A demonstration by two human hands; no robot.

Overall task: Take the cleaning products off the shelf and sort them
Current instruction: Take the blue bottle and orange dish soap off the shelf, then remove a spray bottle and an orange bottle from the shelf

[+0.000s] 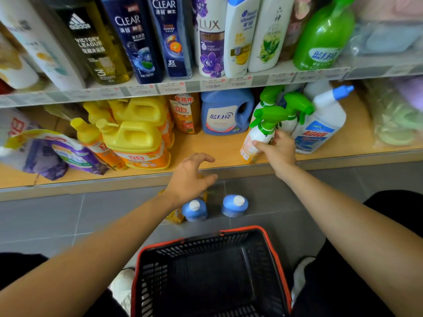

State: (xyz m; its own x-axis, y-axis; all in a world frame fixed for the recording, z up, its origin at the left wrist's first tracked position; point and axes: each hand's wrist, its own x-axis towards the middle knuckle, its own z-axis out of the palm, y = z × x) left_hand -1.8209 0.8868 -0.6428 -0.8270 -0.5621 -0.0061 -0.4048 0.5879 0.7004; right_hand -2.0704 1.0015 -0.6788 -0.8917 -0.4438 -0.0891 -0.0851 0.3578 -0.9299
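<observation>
On the far left of the lower shelf [219, 149] lie soft purple refill pouches [45, 154]. They look limp and would likely sag, so they are best taken under the belly. Just right of them stand yellow jugs [137, 143] with moulded handles. These are probably the heaviest things here, and the handle is the place to hold them.

Right of the jugs, the left hand [190, 177] hovers over the floor [45, 220] below the shelf edge, fingers spread and loosely curved, holding nothing. Under it a yellow-orange bottle [176, 216] is partly hidden. Just beside that stand two blue bottles [194, 210] with white caps, near each other but apart. Nearer still is a black basket [206, 248] with a red rim, and nothing shows inside it.

Further right, at the shelf's near edge, the right hand [278, 149] wraps the white body of a green-trigger spray bottle [258, 133], which tilts to the left. This looks like the item being taken now. It should be fairly light and stiff, with smooth plastic that may slip. A hold on the body below the trigger seems sound, and it keeps the fingers off the lever.

More green-trigger sprayers [295, 106] crowd just behind it, and a white bottle with a blue nozzle [320, 126] stands to the right. Their heads could snag on each other as the held bottle comes out.
</observation>
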